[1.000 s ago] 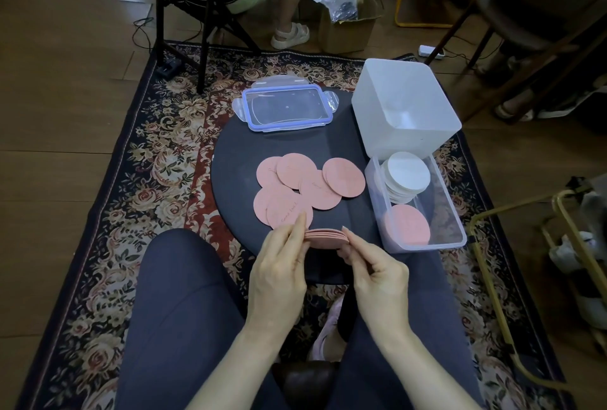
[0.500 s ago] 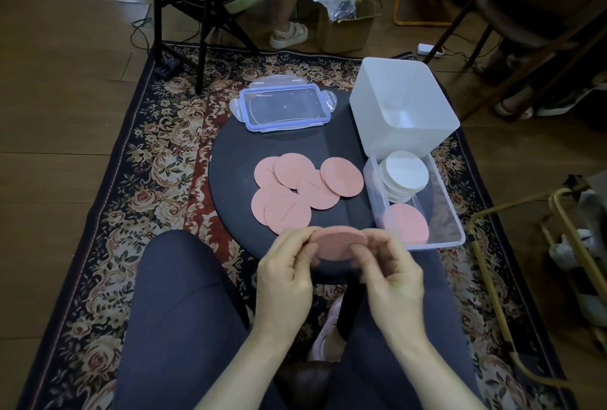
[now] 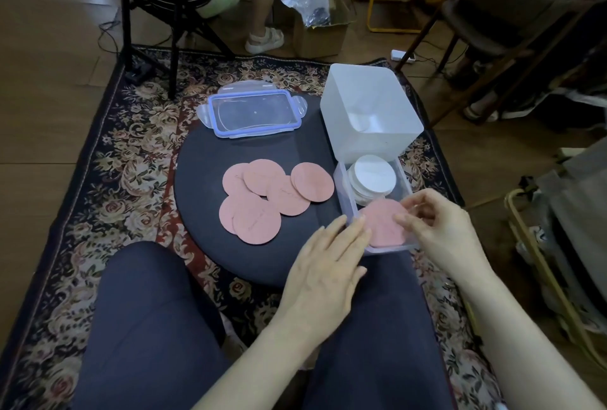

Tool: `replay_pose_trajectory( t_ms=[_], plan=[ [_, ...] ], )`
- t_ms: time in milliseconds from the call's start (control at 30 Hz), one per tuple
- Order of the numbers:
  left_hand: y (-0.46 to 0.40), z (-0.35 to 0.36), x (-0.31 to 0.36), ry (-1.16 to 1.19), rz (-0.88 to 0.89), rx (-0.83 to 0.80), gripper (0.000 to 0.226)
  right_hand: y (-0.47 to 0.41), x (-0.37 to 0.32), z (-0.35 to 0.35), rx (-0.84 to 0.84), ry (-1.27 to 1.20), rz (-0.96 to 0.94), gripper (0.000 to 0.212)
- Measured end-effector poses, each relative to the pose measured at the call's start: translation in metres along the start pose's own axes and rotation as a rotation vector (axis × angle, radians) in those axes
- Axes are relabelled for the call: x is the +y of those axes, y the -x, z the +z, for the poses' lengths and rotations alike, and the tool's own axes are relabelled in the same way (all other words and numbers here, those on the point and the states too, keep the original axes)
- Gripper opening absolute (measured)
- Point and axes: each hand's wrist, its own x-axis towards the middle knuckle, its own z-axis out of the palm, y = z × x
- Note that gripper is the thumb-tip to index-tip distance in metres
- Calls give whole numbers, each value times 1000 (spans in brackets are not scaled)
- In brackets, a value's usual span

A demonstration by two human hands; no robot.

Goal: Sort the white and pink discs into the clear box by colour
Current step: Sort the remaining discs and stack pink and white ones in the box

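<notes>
Right hand [image 3: 440, 229]: fingers curled around the pink disc stack [image 3: 384, 224], inside the near end of the clear box [image 3: 345, 199].
Left hand [image 3: 328, 265]: flat, fingers straight, touching the box's near corner.
White discs [image 3: 372, 176]: stacked at the box's far end.
Loose pink discs [image 3: 272, 196]: overlapping on the round dark table [image 3: 203, 186].

Round dark table [image 3: 210, 159] on a patterned rug [image 3: 108, 153]. Loose pink discs [image 3: 266, 199] overlapping at centre, clear box [image 3: 341, 192] at near right, white tub [image 3: 368, 110] far right, clear lid [image 3: 254, 113] far centre.
</notes>
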Motion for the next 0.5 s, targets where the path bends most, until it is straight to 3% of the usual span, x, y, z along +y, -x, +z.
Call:
replay_pose_trajectory(
  t_ms=[200, 500],
  plan=[
    [-4, -4, -3, -35, 9, 16, 45, -8, -12, 8, -101, 483, -142, 15],
    [-4, -2, -1, -58, -2, 33, 45, -21, -23, 14, -286, 680, -112, 28]
  ],
)
